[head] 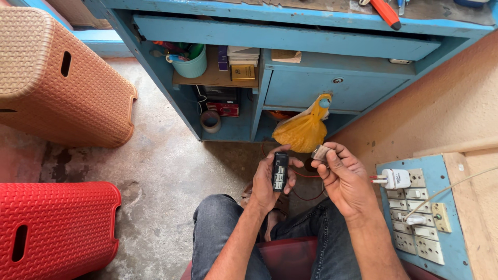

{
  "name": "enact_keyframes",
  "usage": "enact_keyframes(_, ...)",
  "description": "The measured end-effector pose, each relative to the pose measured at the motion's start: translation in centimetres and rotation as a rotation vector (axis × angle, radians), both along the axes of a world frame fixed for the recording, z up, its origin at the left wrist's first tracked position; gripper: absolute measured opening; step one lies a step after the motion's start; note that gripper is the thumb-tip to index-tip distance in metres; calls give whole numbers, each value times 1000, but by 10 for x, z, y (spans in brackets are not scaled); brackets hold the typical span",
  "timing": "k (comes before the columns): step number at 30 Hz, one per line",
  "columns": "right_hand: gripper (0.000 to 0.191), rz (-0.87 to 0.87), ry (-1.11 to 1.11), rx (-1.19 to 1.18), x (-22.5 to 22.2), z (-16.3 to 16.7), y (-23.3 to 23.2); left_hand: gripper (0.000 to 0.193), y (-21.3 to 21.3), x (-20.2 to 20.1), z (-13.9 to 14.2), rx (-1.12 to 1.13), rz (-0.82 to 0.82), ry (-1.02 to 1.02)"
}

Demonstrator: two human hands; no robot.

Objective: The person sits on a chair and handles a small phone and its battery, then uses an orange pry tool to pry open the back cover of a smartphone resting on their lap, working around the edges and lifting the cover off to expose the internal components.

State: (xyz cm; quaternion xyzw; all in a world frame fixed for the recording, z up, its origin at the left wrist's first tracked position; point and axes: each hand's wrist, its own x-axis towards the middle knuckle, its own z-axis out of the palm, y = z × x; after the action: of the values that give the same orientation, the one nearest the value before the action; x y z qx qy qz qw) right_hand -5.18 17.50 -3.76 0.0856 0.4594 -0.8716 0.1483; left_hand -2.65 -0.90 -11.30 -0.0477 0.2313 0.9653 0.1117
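Note:
My left hand (270, 181) grips a small black mobile phone (280, 171) with its back cover off, the inner slots facing me. My right hand (345, 179) pinches a small flat silvery-grey part (320, 153), likely the phone's battery, between thumb and fingers just right of the phone. Both hands hover above my knees in dark jeans (223, 228), in front of a blue wooden desk (290, 36).
A yellow cloth bag (303, 129) hangs from the desk's drawer knob. A brown plastic stool (62, 78) and a red one (57, 228) stand at left. A blue switchboard (420, 218) with sockets and a white plug is on the right wall. Red wires (306, 192) lie on the floor.

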Motion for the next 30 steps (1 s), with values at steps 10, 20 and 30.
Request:
enact_keyframes(10, 16, 67, 10, -343, 10, 9, -5, 44, 0, 1, -2, -80, -24, -33)
enact_keyframes(20, 39, 0, -72, -310, 22, 12, -1, 47, 1, 0, -2, -169, -46, -111)
enact_keyframes(30, 24, -42, -125, -271, 31, -10, 9, 49, 1, 0, -3, -220, -37, -122)
